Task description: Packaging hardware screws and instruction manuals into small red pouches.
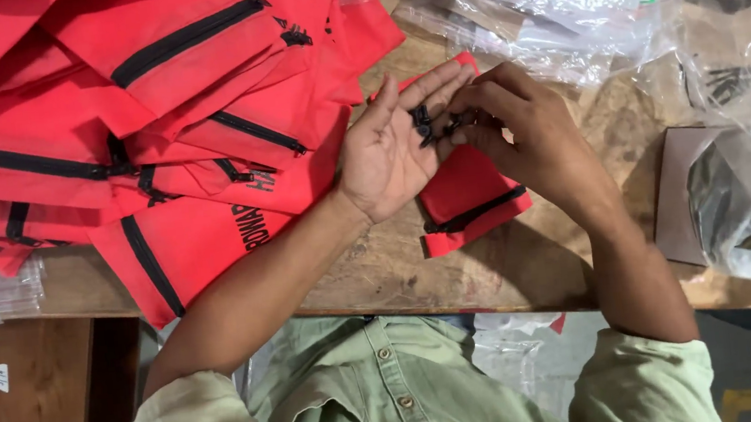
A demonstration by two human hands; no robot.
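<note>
Bench (512, 271): worn wooden top, scuffed, its near edge against my green shirt.

Left hand (388, 149): palm up, fingers spread flat, small black screws (427, 125) lying in it.

Right hand (516, 136): grip pressed together, fingertips pinching at the screws on the left palm.

Beneath both hands: small red pouch (467, 197) with black zip, lying on the bench.

Left of it: heap of red zip bags (150, 104), cut off by the frame.

Right: clear plastic bags (745, 191), contents dark and hard to make out.
</note>
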